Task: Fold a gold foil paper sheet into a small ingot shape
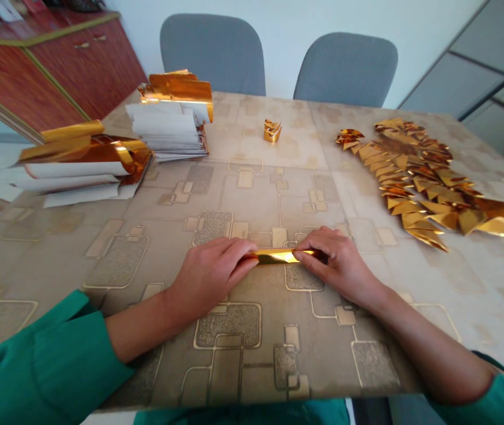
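Between my two hands lies a narrow folded strip of gold foil paper (277,255), low over the patterned tabletop near its front edge. My left hand (216,268) pinches the strip's left end between thumb and fingers. At the other end, my right hand (338,260) grips it the same way, thumb in front and fingers behind. Both ends of the strip are partly hidden by the fingers. Beyond the hands, a small folded gold piece (272,131) stands by itself toward the far side of the table.
Interlocked folded gold pieces form a curved chain (411,171) at the right. On the left lie a stack of gold-and-white paper sheets (169,127) and a looser pile of them (78,171). Two grey chairs (211,53) stand behind the table (234,195); a reddish cabinet (70,71) is at back left.
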`<state>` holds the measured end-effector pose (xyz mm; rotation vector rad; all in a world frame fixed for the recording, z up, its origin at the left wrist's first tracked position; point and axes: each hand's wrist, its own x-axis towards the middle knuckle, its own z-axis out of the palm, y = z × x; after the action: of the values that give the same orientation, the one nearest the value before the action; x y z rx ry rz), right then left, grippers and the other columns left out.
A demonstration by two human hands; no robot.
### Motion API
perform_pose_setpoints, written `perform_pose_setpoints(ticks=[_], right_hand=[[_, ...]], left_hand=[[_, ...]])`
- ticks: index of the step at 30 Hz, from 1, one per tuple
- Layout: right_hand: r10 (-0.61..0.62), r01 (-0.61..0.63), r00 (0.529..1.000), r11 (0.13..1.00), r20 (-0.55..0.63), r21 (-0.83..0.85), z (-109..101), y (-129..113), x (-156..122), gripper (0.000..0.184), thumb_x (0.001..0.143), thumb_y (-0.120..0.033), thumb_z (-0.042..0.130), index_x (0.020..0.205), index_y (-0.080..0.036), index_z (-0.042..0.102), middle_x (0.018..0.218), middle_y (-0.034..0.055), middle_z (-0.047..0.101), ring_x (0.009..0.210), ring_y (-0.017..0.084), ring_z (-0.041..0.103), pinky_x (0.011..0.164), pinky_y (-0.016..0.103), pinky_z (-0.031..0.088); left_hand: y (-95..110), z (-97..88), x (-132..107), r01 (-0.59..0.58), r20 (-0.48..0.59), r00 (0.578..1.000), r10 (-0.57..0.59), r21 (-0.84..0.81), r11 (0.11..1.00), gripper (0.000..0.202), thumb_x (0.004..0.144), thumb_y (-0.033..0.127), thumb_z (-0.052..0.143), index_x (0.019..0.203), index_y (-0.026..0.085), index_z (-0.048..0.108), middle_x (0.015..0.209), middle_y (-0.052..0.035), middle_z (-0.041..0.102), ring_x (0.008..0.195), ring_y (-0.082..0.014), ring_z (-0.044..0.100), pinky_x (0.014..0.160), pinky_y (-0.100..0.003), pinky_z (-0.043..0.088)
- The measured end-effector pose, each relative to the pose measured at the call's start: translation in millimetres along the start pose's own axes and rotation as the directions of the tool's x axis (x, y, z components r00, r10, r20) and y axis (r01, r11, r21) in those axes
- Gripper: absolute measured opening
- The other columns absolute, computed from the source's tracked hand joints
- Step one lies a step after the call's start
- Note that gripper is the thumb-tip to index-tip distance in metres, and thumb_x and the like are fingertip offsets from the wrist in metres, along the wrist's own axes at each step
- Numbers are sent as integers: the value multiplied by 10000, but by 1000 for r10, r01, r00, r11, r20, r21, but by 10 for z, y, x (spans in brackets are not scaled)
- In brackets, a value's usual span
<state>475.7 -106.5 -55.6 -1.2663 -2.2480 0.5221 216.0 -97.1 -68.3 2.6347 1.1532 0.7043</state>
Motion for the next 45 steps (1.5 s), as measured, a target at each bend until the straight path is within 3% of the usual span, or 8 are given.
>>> perform_pose_setpoints(ticks=[6, 16, 21, 25, 31, 38, 43, 45], right_hand=[[27, -27, 999, 1000, -26, -10, 23, 7, 5, 192, 927, -252, 600, 763, -184, 674, 667, -6, 657, 651, 131, 554, 668, 290, 357], [19, -19, 1000, 1000, 13, 12, -20, -1, 20, 235, 953, -296, 566, 784, -181, 681, 665, -3, 649, 640, 129, 549, 657, 292, 363], [-7, 7, 995, 1000, 104, 2, -91, 22, -7, 312, 964, -430, 533, 840, -186, 685, 730, 20, 658, 717, 157, 567, 724, 324, 364], [-82, 90, 971, 996, 224, -25, -193, 41, -38, 381, 834, -551, 668, 984, -201, 678, 896, 53, 672, 868, 208, 574, 778, 346, 369], [-146, 170, 940, 984, 309, -52, -251, 17, -47, 50, 907, -227, 594, 936, -210, 632, 948, 32, 660, 905, 183, 563, 842, 348, 356], [-196, 226, 927, 972, 321, -59, -245, -22, -37, 91, 888, -161, 580, 954, -207, 622, 955, 28, 662, 900, 172, 561, 851, 332, 364], [-111, 152, 982, 944, 150, -292, -218, 45, -18, 139, 898, -98, 519, 884, -185, 626, 842, 33, 659, 852, 195, 540, 814, 343, 347], [-93, 139, 985, 929, 145, -342, -225, 65, -14, 144, 883, -89, 529, 854, -189, 629, 833, 30, 657, 848, 202, 534, 808, 348, 338]], left_hand=[[-19, 14, 30, 38, 12, 999, -37, -42, 998, 141, 951, 298, 554, 966, 184, 635, 900, -21, 732, 796, -160, 673, 718, -266, 502], [-19, -17, 48, -31, 5, 999, 32, -33, 999, 179, 973, 287, 511, 959, 169, 644, 856, -24, 706, 766, -154, 650, 704, -265, 490], [-9, -27, 4, -134, 28, 991, 132, 61, 989, 203, 952, 346, 550, 905, 190, 671, 857, -24, 700, 760, -154, 642, 675, -265, 488], [-40, -49, -22, -285, -9, 957, 292, 178, 942, 141, 952, 220, 540, 956, 191, 678, 901, -17, 718, 779, -158, 643, 666, -275, 496], [-84, -128, 42, -367, 43, 929, 368, 242, 898, 180, 954, 135, 499, 903, 152, 671, 1029, -50, 720, 925, -189, 627, 792, -306, 525], [-58, -84, 45, -340, 108, 940, 323, 234, 911, 173, 948, 131, 493, 901, 138, 660, 920, -60, 699, 836, -195, 611, 729, -311, 522], [44, -34, 37, -378, 85, 926, 369, 167, 911, 182, 949, 156, 489, 894, 153, 662, 849, -49, 683, 784, -185, 598, 707, -303, 522], [61, -25, 38, -368, 95, 929, 359, 105, 924, 171, 932, 146, 494, 936, 148, 665, 890, -61, 685, 818, -194, 602, 738, -317, 528]])
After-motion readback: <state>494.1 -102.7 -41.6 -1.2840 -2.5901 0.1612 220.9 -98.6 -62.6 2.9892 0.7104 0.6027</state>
